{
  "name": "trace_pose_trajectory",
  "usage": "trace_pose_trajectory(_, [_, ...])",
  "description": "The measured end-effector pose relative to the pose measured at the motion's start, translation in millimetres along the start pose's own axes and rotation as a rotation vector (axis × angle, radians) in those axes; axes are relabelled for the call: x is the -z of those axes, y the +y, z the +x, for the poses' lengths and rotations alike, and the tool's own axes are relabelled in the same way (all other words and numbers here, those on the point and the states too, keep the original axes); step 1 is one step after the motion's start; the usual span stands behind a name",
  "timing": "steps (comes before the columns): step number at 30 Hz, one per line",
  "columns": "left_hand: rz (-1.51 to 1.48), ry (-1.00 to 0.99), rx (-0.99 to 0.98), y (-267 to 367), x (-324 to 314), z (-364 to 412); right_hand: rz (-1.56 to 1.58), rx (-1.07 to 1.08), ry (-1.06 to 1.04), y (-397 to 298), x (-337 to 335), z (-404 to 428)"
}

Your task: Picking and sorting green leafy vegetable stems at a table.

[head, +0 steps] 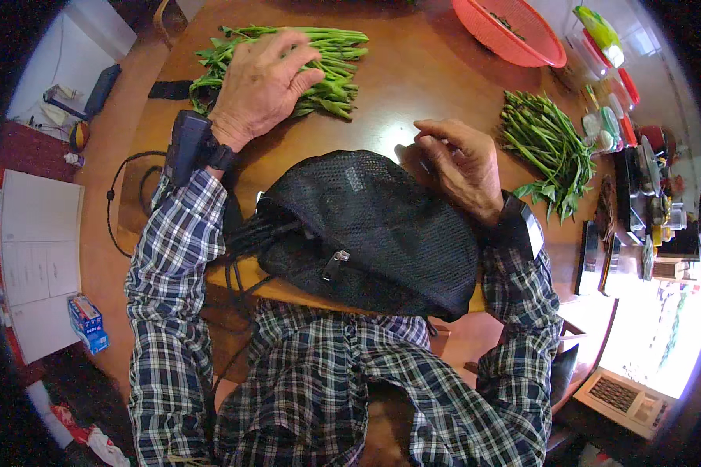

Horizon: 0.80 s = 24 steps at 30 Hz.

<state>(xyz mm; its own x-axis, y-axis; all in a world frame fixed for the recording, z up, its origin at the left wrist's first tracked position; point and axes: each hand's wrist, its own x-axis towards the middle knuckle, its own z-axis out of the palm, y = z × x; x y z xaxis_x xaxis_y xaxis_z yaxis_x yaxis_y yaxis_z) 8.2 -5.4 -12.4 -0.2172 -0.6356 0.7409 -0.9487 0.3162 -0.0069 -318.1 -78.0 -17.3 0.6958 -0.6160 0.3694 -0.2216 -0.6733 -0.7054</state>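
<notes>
My left hand [269,82] lies over a bunch of green leafy vegetable stems [336,70] at the far left of the wooden table. Its thumb and forefinger are apart, and some fingertips are lost among the stems. To the right, my right hand [464,166] is curled above the table with the thumb close to the forefinger; whether something small is inside is hidden. Between my forearms sits a black mesh bag [380,216] with a metal zip pull and dark cords. A second, looser pile of green stems [546,146] is right of my right hand, leaves towards me.
A red plastic colander [508,35] with a few green bits stands at the far right. Lidded containers [613,122] and other items crowd the right side. A black cable [112,192] loops at the left edge. White cabinets [41,257] and a blue box [89,324] stand left.
</notes>
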Motion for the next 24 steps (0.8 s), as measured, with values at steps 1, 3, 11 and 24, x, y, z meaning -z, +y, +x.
trace_pose_trajectory(1, [0.003, 0.001, 0.006, -1, 4, -1, 0.0, 0.003, -0.006, 1, -1, 0])
trace_pose_trajectory(3, [0.095, 0.006, -0.086, -3, 13, -1, -0.023, 0.015, -0.043, 8, -2, -2])
trace_pose_trajectory(11, [0.023, -0.226, -0.05, -4, 9, -15, 0.362, -0.36, 0.018, 6, -6, -10])
trace_pose_trajectory(24, [-0.47, -0.139, 0.013, 38, 8, 16, 0.087, 0.315, -0.207, -23, -2, 12])
